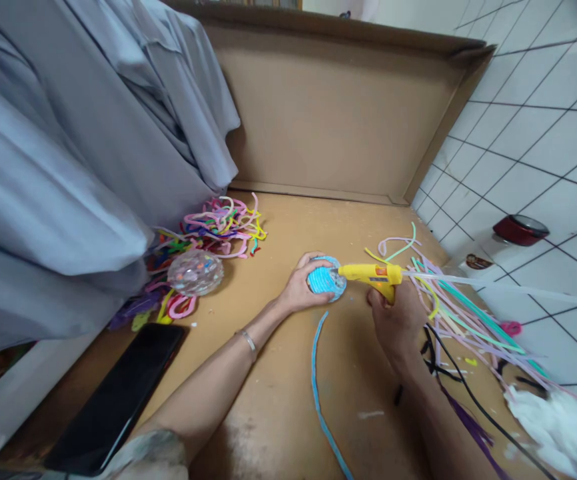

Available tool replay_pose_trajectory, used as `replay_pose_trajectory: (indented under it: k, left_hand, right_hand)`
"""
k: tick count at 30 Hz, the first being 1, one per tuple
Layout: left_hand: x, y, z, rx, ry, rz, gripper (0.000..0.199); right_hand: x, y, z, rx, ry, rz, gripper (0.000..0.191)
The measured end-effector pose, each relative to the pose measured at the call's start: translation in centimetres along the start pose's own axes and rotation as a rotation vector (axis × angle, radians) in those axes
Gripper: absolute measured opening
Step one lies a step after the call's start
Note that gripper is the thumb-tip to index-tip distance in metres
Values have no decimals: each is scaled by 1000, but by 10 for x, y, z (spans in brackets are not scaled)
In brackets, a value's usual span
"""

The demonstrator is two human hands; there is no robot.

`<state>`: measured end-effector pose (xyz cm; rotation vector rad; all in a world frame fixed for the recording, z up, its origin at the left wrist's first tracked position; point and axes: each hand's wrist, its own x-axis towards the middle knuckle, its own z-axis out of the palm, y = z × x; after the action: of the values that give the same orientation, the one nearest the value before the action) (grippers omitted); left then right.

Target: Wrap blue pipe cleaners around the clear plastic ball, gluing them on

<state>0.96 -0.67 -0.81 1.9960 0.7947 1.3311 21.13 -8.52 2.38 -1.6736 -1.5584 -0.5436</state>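
Showing ribbed coils, the rounded blue piece point(322, 281) is clasped from its left by the left hand point(300, 287); to its right, a smooth yellow glue gun point(368, 273) is gripped by the right hand point(401, 320).

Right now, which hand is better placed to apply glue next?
Probably the right hand: it grips the yellow glue gun, nozzle at the blue-wrapped object, which the left hand holds.

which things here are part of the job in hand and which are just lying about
Job in hand:
glue gun, in the right hand
round blue piece, in the left hand
probably the loose blue strip

Apparently just lying about:
phone
red-lidded jar
crumpled white wad
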Motion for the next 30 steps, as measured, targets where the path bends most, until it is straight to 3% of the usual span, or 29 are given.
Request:
replay_pose_trajectory:
  k: [16, 30]
  left_hand:
    - [0, 0, 0, -6, -2, 10, 59]
    - [1, 0, -1, -11, -9, 23, 58]
  right_hand:
    - [0, 2, 0, -40, 23, -75, 9]
    - [2, 1, -1, -48, 34, -31, 11]
